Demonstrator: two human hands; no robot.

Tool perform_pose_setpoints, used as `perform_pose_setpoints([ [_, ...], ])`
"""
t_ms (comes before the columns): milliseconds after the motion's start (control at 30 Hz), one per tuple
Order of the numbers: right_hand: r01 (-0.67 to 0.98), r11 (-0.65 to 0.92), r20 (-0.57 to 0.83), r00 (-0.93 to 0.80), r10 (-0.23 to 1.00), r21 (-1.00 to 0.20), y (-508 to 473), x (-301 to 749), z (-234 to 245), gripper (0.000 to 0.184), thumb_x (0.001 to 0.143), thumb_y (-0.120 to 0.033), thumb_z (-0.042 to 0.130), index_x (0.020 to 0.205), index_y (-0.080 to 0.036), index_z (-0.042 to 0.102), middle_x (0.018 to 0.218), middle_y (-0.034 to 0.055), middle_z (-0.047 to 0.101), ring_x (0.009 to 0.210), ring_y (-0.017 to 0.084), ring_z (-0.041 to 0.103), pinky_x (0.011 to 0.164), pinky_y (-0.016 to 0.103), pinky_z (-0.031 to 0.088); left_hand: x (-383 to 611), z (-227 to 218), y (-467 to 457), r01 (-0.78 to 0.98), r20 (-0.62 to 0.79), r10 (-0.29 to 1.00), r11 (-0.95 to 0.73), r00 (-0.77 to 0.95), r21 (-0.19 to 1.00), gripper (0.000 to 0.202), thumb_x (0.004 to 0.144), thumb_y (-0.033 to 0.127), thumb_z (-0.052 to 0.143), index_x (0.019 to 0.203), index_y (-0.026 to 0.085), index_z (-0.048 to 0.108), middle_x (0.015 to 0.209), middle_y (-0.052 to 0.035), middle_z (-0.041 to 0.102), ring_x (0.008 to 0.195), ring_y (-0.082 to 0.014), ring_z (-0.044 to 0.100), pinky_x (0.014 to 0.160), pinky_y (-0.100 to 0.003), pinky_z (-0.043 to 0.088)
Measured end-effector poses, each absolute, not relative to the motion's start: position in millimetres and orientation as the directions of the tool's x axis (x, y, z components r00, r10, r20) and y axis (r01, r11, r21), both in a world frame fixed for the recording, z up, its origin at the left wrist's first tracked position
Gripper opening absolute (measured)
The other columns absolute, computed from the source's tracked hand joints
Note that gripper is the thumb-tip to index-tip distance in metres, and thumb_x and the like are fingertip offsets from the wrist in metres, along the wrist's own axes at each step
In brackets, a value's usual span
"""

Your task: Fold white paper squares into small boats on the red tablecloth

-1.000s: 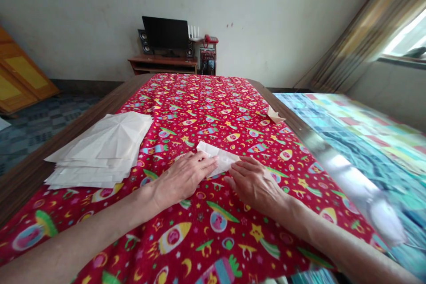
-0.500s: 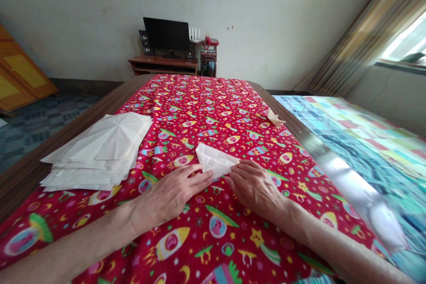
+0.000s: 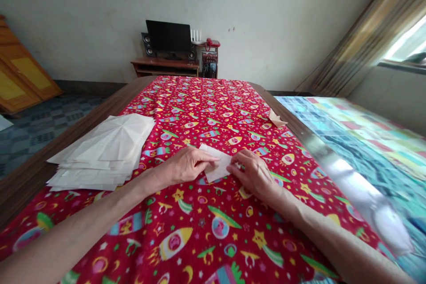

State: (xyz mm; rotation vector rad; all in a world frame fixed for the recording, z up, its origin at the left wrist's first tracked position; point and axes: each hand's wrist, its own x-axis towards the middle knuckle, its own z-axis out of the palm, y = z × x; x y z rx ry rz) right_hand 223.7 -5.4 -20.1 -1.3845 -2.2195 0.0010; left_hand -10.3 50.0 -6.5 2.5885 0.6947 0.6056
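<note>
- Paper (image 3: pixel 216 168) lies mid-bench (image 3: pixel 29 173), on the red cloth (image 3: pixel 213 111).
- Left hand (image 3: pixel 186 165) and right hand (image 3: pixel 254 172) are close together, fingertips pressing the paper flat, not gripping it.
- Judgement: align the edges first, then crease from the centre outward.

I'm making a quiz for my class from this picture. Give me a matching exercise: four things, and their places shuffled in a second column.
1 paper stack
2 folded sheet
3 paper figure
4 monitor

a on the desk
b left part of the cloth
c touched by left hand and right hand
d cloth's right edge

Pairs: 1-b, 2-c, 3-d, 4-a
</note>
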Motion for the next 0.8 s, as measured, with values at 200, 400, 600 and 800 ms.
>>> perform_pose_setpoints([
  [200,0.833,0.45,0.436,-0.291,0.851,-0.322,-2.8,231.8,-24.3,0.036,0.082,-0.037,0.065,0.112,-0.02,0.055,0.099,0.0078,0.057,0.089,0.022,0.055,0.076,0.034,0.045,-11.3,-23.9,66.9,0.506,0.401,0.57,-0.822,0.718,0.263,0.056,0.085,0.024,0.062,0.138,0.022,0.043,0.127,-0.0086,0.053,0.12,-0.0224,0.049,0.103,-0.039,0.042],
  [400,0.826,0.42,0.414,-0.256,0.874,-0.375,-1.8,229.8,-23.0,0.021,0.082,-0.035,0.065,0.096,-0.021,0.058,0.088,0.0041,0.057,0.083,0.019,0.054,0.073,0.032,0.044,-16.9,-35.0,75.1,0.499,0.35,0.571,-0.82,0.743,0.28,0.061,0.089,0.031,0.057,0.143,0.017,0.033,0.136,-0.0121,0.046,0.128,-0.0232,0.042,0.108,-0.041,0.036],
  [600,0.838,0.396,0.401,-0.238,0.885,-0.375,-1.8,227.5,-22.0,0.018,0.079,-0.032,0.068,0.087,-0.019,0.057,0.083,0.0026,0.057,0.076,0.017,0.053,0.066,0.027,0.04,-14.6,-31.6,72.7,0.449,0.407,0.548,-0.835,0.731,0.318,0.062,0.085,0.022,0.062,0.141,0.02,0.036,0.123,-0.0087,0.052,0.117,-0.0203,0.048,0.104,-0.037,0.041],
  [800,0.821,0.413,0.366,-0.272,0.89,-0.394,0.5,225.7,-20.4,0.011,0.082,-0.028,0.064,0.079,-0.019,0.058,0.07,-0.002,0.057,0.063,0.012,0.051,0.059,0.023,0.035,-12.5,-27.4,70.6,0.477,0.369,0.576,-0.815,0.729,0.329,0.066,0.082,0.019,0.064,0.142,0.019,0.035,0.119,-0.0096,0.055,0.112,-0.0212,0.051,0.1,-0.039,0.043],
])
